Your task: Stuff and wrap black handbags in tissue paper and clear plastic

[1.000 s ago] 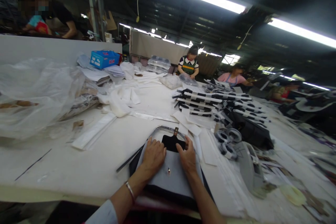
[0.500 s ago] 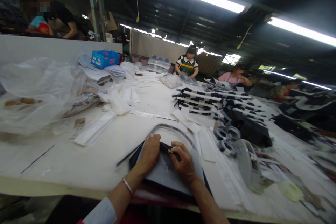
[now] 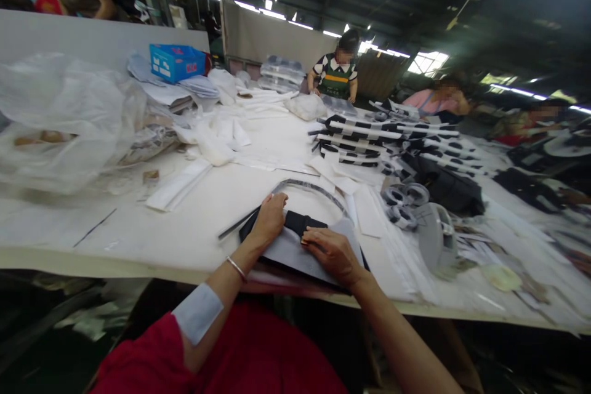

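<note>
A grey fabric panel with black edges (image 3: 295,252) lies at the front edge of the table, under both my hands. Across its top runs a folded black strip (image 3: 302,221). My left hand (image 3: 270,218) is closed on the panel's upper left side, fingers bent at the strip's left end. With curled fingers, my right hand (image 3: 333,252) grips the panel just below the strip's right part; a small brownish bit shows at the fingertips, too small to name. Behind the panel arches a curved dark band in clear wrapping (image 3: 314,188). A thin dark strip (image 3: 237,223) sticks out at left.
Clear plastic bags (image 3: 60,129) and a blue box (image 3: 178,63) are at left. Stacked black-and-white strips (image 3: 360,138), tape rolls (image 3: 406,200) and a grey rounded piece (image 3: 434,237) are at right. A co-worker (image 3: 337,74) stands at the far side.
The view has tipped downward, so my red clothing shows. The black strip now lies flatter and more exposed between my hands. My right hand has shifted from the strip's edge to below it.
</note>
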Tool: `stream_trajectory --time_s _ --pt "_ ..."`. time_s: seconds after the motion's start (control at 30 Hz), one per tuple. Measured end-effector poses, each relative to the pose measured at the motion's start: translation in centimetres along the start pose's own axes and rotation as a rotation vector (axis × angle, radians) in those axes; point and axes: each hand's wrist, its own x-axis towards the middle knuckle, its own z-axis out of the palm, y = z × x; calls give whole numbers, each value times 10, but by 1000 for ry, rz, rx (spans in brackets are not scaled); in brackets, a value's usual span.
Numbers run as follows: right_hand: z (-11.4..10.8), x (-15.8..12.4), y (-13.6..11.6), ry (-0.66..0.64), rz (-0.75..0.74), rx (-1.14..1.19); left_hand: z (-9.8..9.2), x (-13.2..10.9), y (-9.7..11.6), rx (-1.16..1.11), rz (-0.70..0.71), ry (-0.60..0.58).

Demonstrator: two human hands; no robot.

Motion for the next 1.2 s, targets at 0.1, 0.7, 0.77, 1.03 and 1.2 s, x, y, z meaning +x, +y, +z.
stream_trajectory --time_s 0.1,0.7,0.77,1.03,1.2 --pt "-3 -1 -6 -30 -27 -26 -1 -1 2 6 10 1" --pt "-1 -4 -17 -12 199 106 -11 -4 13 88 27 -51" --pt "-1 -3 -20 -17 219 92 -13 -4 14 95 29 -58" --pt "2 -1 -25 -32 327 82 -16 -5 18 107 36 -74" --pt "-3 12 -35 -122 497 -66 -18 -4 19 101 41 -93"
